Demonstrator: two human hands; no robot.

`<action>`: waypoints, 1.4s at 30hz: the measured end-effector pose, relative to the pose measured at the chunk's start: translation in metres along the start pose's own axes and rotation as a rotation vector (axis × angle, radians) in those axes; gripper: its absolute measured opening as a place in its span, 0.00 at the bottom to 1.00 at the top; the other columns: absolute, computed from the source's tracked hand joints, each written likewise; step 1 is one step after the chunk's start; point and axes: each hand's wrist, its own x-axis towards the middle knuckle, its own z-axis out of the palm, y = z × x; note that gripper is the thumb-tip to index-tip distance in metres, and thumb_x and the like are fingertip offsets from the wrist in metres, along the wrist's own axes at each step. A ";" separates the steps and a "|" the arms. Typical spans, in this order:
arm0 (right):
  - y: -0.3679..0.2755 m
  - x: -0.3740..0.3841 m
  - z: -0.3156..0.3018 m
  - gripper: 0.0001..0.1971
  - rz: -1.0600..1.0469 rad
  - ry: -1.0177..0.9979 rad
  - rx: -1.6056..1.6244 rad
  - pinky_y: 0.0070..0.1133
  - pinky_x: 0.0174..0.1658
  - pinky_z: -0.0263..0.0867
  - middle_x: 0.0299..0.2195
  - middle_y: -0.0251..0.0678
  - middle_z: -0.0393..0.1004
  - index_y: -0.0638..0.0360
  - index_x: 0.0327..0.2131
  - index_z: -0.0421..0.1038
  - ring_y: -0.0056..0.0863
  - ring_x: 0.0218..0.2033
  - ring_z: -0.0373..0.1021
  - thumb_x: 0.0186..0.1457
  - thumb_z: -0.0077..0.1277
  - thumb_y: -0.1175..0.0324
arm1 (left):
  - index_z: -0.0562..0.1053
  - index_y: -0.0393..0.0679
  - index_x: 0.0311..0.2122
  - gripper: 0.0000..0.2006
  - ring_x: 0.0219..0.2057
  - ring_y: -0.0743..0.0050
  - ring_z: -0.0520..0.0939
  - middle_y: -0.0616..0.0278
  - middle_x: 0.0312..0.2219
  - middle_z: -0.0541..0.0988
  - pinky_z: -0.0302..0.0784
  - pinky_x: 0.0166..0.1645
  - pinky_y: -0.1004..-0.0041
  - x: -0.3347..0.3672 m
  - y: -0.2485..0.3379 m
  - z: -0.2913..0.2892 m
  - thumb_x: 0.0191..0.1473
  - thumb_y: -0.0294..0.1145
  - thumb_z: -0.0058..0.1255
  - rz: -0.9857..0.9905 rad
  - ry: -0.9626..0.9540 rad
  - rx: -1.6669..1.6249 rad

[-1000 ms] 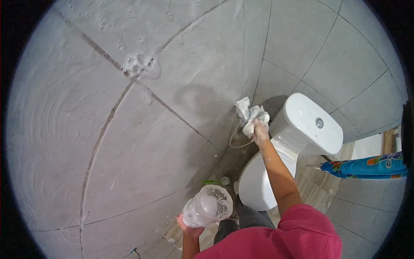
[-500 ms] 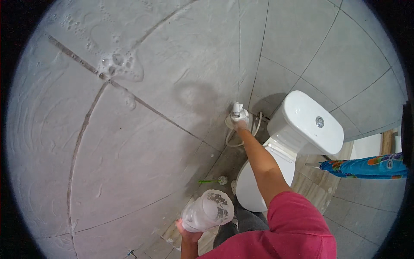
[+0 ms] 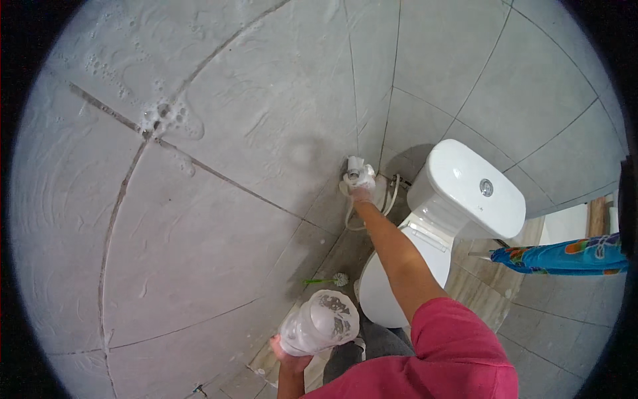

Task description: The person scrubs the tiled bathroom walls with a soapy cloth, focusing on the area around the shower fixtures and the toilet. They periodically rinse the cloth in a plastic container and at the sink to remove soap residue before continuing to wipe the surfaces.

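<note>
My left hand [image 3: 290, 354] grips a clear plastic container [image 3: 307, 328] from its lower left side. The container is tilted, its wide mouth toward the upper right, with whitish suds coating the inside. My right arm reaches forward to the wall beside the toilet. There my right hand [image 3: 363, 189], covered in white foam, is closed around a white bidet sprayer [image 3: 355, 163] at the wall. Foam hides most of the fingers, so whether a cloth or sponge is also in them cannot be made out. A pale hose [image 3: 350, 216] loops below the hand.
A white toilet [image 3: 465, 186] with its lid down stands right of my arm. Soap suds [image 3: 166, 123] streak the large wall tiles at left. A green-handled toilet brush [image 3: 339, 279] lies low by the wall. A blue patterned cloth [image 3: 565, 256] hangs at the right.
The view has shifted slightly, so the wall and toilet sit a little further left. My right hand stays at the sprayer, and my left still holds the container.
</note>
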 end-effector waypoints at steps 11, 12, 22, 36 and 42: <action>-0.006 0.005 -0.182 0.15 -0.213 -0.250 0.113 0.30 0.35 0.64 0.32 0.40 0.68 0.54 0.32 0.65 0.42 0.35 0.66 0.43 0.47 0.56 | 0.55 0.43 0.54 0.35 0.52 0.52 0.61 0.55 0.52 0.60 0.55 0.53 0.51 0.007 0.006 0.008 0.45 0.56 0.22 -0.011 -0.088 0.039; -0.013 -0.003 -0.217 0.12 -0.329 -0.177 0.004 0.29 0.32 0.64 0.30 0.40 0.69 0.54 0.29 0.67 0.40 0.32 0.66 0.44 0.45 0.58 | 0.55 0.43 0.54 0.35 0.52 0.52 0.61 0.55 0.52 0.60 0.55 0.53 0.51 0.006 0.006 0.011 0.45 0.56 0.22 -0.012 -0.104 0.037; 0.010 0.006 -0.306 0.12 -0.321 0.359 -0.235 0.27 0.39 0.59 0.32 0.35 0.70 0.50 0.32 0.69 0.30 0.36 0.64 0.46 0.39 0.59 | 0.55 0.44 0.55 0.35 0.52 0.51 0.60 0.56 0.52 0.60 0.54 0.53 0.50 0.018 0.012 -0.006 0.45 0.58 0.21 -0.034 -0.263 0.082; 0.066 -0.042 -0.334 0.12 -0.563 0.107 0.108 0.27 0.48 0.57 0.29 0.34 0.72 0.52 0.31 0.71 0.29 0.37 0.66 0.45 0.41 0.62 | 0.58 0.44 0.52 0.34 0.51 0.53 0.63 0.57 0.50 0.63 0.56 0.52 0.52 0.001 0.024 0.007 0.45 0.56 0.21 -0.122 -0.254 0.107; 0.070 -0.055 -0.370 0.17 -0.566 0.469 -0.791 0.24 0.47 0.58 0.37 0.36 0.70 0.51 0.43 0.64 0.27 0.41 0.65 0.46 0.44 0.66 | 0.59 0.45 0.52 0.33 0.50 0.53 0.64 0.58 0.50 0.63 0.57 0.52 0.52 0.004 0.021 -0.001 0.45 0.56 0.22 -0.067 -0.205 0.129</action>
